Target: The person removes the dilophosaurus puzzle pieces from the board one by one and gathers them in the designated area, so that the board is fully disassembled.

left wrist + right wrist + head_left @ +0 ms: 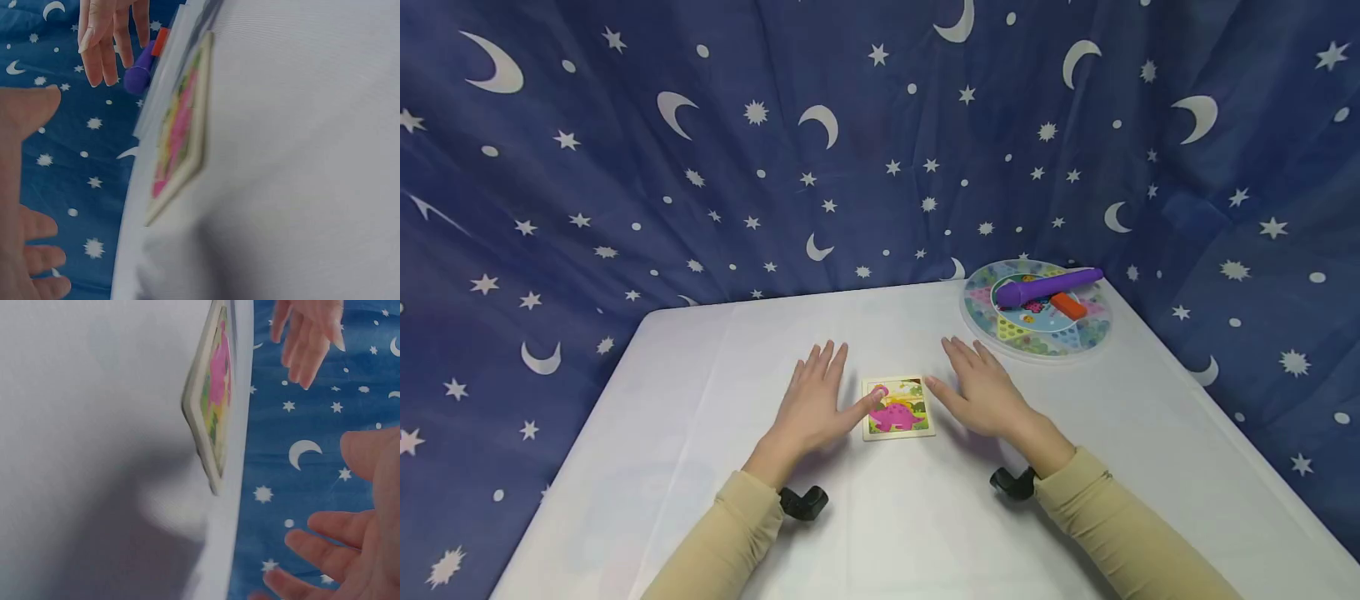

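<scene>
A small square picture puzzle (898, 413) with a pink dinosaur and a pale wooden frame lies flat on the white table, between the two hands. To its left is my left hand (816, 404), fingers extended, with the thumb reaching over the puzzle in the head view. The left wrist view shows that thumb (31, 111) raised clear of the puzzle. My right hand (985, 392) hovers to the right, its fingers spread and its thumb pointing toward the puzzle's upper right corner. Neither hand holds anything.
At the back right of the white table (737, 358) sits a round, colourful game board (985, 312). On it rest a purple microphone-shaped stick (1048, 287) and a small orange-red block (1069, 306). A blue curtain (850, 167) with moons and stars hangs behind.
</scene>
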{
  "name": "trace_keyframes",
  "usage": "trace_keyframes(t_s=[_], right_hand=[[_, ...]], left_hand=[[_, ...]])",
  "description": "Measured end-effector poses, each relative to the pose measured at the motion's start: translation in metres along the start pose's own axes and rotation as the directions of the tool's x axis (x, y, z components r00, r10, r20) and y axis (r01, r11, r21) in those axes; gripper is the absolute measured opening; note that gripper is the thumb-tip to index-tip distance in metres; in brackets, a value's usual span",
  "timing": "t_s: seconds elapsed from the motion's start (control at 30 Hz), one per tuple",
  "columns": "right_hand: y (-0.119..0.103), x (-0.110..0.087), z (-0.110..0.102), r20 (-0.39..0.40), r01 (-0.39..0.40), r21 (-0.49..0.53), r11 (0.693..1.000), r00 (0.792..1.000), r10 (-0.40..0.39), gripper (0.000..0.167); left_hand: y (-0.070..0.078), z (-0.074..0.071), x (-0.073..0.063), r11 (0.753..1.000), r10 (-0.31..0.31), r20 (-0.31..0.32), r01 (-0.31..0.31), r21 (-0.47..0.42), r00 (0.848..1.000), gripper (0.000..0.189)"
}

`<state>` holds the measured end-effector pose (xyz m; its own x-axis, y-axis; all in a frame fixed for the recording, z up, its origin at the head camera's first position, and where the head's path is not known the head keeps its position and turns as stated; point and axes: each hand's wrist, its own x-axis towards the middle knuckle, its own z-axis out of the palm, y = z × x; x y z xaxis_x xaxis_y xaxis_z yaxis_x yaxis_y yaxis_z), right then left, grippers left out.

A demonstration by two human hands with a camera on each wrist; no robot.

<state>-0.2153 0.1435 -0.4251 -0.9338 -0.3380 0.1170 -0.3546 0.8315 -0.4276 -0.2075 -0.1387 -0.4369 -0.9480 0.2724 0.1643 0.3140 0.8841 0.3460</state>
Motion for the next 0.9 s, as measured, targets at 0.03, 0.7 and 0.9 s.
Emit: trace_keyframes(t_s=[0.03, 0.7, 0.9], right_hand=[[0.001, 0.0, 0.003, 0.01, 0.003, 0.047, 0.999, 1.0, -0.004, 0.078], [0.009, 0.004, 0.04, 0.1, -0.11, 0.373, 0.921, 0.992, 0.078, 0.04], [0.006, 0.005, 0.039, 0.074, -0.083, 0.338, 0.938, 0.995, 0.062, 0.05]], left_hand=[[-0.002, 0.004, -0.001, 0.999, 0.0, 0.001, 0.0, -0.044, 1.0, 0.103], [-0.011, 0.056, -0.01, 0.992, -0.003, 0.082, 0.013, -0.123, 0.997, 0.088], [-0.008, 0.05, -0.012, 0.996, 0.027, 0.082, -0.02, -0.083, 0.996, 0.091]])
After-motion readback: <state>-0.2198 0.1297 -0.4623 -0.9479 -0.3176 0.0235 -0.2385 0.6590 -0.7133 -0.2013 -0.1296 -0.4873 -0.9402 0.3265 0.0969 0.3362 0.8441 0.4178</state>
